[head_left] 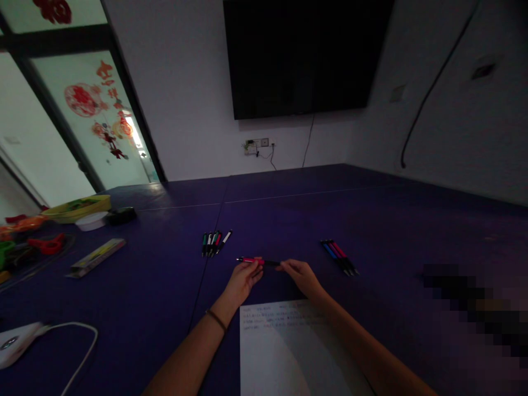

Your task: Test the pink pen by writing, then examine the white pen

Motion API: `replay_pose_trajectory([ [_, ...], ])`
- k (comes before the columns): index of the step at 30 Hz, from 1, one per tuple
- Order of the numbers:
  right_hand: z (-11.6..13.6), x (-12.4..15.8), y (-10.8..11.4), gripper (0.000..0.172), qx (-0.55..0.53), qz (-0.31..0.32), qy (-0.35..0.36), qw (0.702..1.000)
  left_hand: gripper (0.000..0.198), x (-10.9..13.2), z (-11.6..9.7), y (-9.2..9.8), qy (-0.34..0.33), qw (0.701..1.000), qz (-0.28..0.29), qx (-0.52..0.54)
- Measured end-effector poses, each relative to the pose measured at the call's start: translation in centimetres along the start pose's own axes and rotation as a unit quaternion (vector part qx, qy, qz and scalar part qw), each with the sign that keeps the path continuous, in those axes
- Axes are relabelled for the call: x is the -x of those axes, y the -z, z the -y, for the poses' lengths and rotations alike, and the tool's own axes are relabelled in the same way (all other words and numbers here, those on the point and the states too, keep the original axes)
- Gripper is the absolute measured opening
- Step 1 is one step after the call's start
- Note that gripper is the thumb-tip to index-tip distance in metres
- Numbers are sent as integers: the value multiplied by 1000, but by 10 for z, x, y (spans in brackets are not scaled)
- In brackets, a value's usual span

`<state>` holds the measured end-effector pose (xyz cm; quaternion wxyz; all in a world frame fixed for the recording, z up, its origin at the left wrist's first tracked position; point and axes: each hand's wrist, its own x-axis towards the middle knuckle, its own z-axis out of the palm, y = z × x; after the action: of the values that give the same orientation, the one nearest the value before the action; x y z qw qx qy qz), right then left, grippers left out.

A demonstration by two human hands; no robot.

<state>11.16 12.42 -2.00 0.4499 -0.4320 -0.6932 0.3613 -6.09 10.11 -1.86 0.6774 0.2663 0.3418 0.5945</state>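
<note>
Both my hands hold one pink and black pen (258,261) level above the dark blue table (371,220). My left hand (244,279) pinches its pink end, and my right hand (301,275) pinches its black end. A white sheet of paper (284,352) with a few lines of writing lies just below my hands. Several pens (214,242) lie in a bunch beyond my left hand. Another small group of pens (339,256) lies to the right of my right hand.
At the left edge are a yellow bowl (78,208), a white lid (91,221), orange scissors (48,243) and a flat box (97,257). A white device (18,341) with a cable sits at the near left. A dark screen (303,52) hangs on the far wall.
</note>
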Motion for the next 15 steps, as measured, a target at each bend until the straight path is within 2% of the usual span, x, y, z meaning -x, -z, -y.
replay_pose_trajectory([
  [7, -6, -1, -2, 24, -67, -13, -7, 998, 14, -2, 0, 1, 1, 1000, -13, -1],
  [15, -5, -1, -1, 26, -1, -23, 23, 999, 11, -3, 1, 3, 4, 1000, -11, -4],
])
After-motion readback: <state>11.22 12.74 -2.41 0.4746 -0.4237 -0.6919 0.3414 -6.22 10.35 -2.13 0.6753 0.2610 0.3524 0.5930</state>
